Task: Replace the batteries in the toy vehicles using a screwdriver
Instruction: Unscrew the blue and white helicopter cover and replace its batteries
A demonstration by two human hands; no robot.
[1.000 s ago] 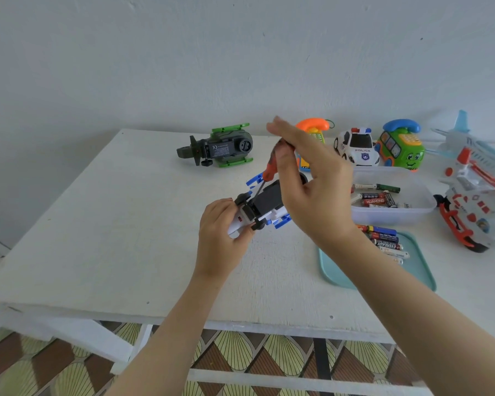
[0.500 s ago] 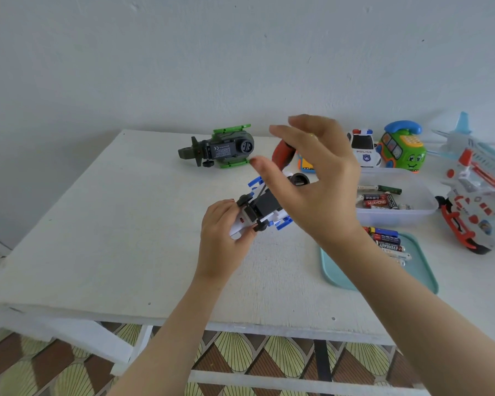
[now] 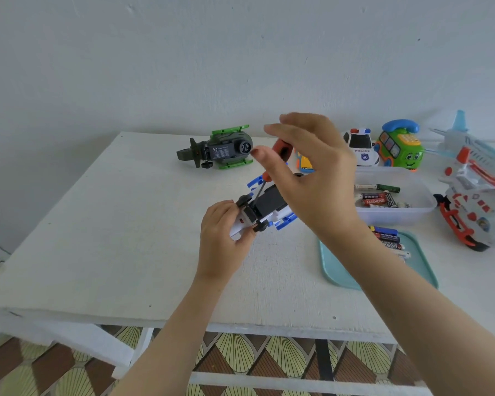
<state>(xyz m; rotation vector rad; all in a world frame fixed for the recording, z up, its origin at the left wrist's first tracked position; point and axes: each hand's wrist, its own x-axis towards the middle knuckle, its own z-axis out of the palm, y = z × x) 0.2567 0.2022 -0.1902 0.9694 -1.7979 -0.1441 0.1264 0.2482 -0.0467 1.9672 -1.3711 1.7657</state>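
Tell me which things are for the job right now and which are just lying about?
In use: screwdriver, white-and-blue toy car, clear tub of batteries, teal tray of batteries.
Lying about: green toy vehicle, police car, green bus phone, white plane.

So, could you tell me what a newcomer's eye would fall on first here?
First, in the middle: the left hand grips an upturned white toy, while the right hand, fingers spread, hovers round a red screwdriver set against it. Next, the bright plane at the right edge, beside a tub of batteries.
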